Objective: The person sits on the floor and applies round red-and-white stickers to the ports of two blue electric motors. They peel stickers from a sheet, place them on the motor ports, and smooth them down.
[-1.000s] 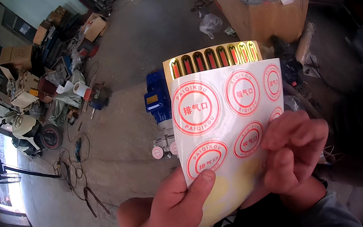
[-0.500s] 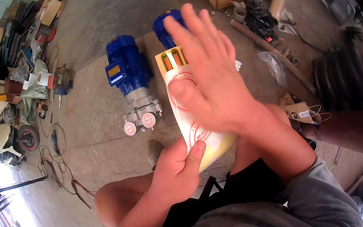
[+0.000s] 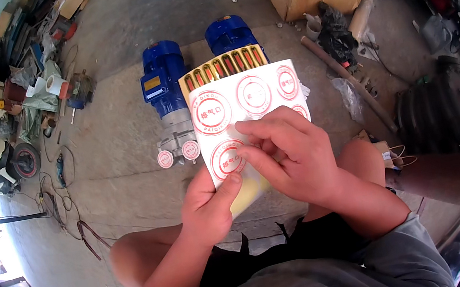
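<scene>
My left grip (image 3: 211,205) pinches the sticker sheet (image 3: 245,110) steady, so my right grip (image 3: 294,160) fingertips pinch one sticker's edge.

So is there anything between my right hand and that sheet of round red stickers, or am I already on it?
Nothing is in the way. Your right hand is already on the sticker sheet, with its fingertips pressed at a sticker near the sheet's middle. Your left hand grips the sheet's lower edge, thumb on the front.
</scene>
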{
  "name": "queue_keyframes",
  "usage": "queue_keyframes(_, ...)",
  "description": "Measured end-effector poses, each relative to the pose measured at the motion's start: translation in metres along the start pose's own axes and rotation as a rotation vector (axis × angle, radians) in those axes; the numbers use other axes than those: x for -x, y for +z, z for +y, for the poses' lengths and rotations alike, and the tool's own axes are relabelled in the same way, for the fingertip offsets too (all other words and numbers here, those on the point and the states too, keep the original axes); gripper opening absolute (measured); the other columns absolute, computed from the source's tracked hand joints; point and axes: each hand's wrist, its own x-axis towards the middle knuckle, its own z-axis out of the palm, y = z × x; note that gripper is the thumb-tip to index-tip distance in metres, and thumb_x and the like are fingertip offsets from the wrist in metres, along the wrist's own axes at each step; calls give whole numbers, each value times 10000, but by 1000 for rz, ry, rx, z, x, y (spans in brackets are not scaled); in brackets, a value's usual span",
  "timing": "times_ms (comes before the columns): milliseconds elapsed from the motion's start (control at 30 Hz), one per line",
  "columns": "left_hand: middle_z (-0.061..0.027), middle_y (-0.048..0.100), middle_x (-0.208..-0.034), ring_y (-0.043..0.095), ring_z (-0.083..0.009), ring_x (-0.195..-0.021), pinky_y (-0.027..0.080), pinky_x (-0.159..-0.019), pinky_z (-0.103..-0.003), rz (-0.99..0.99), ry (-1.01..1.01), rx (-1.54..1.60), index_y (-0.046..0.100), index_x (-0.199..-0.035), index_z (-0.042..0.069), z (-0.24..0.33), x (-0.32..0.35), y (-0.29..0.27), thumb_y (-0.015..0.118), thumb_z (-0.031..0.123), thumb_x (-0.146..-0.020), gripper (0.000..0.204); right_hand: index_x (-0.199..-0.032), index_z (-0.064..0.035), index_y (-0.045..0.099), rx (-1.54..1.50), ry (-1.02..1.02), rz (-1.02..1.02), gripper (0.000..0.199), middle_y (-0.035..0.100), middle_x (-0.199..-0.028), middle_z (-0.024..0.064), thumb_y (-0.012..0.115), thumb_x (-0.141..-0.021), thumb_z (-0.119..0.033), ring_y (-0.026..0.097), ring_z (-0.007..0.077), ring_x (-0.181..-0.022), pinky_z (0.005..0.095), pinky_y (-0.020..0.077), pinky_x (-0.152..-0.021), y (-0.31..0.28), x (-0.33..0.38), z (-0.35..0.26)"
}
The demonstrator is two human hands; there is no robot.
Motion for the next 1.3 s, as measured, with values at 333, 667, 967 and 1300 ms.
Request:
queue_keyframes(333, -129, 694, -1336, 665, -193, -1201, 529, -1037, -369, 128, -64, 221, 605, -1435, -36, -1, -1, -1, 495, 358, -1169, 488, -1165, -76, 791, 15, 27, -67, 263, 666, -953, 65, 851, -910, -104, 698, 191, -727, 326, 564, -629, 16, 10, 7)
queue_keyframes(667, -88, 746, -1214, 648, -124, -1110, 508, -964, -308, 124, 73, -241, 711, -1313, -46, -2, 4, -2, 426, 408, -1190, 550, -1061, -34, 805, -231, 210, -84, 170, 681, -905, 61, 842, -897, -9, 704, 133, -763, 280, 603, -684, 5, 16, 7)
queue_keyframes(967, -99, 755, -1200, 659, -134, -1107, 519, -983, -325, 140, 50, -238, 721, -1297, -56, 3, 0, 6, 413, 405, -1192, 564, -1030, -31, 804, -201, 197, -101, 141, 688, -914, 64, 836, -897, 2, 709, 138, -757, 276, 608, -690, 5, 19, 10)
queue_keyframes(1300, -88, 751, -1162, 656, -106, -1044, 520, -926, -303, 203, -94, -86, 731, -1234, -57, 2, -3, 10, 467, 352, -1180, 489, -973, -58, 807, 17, -39, -89, 135, 699, -894, 71, 864, -856, -24, 705, 191, -756, 328, 579, -650, 4, 26, 18)
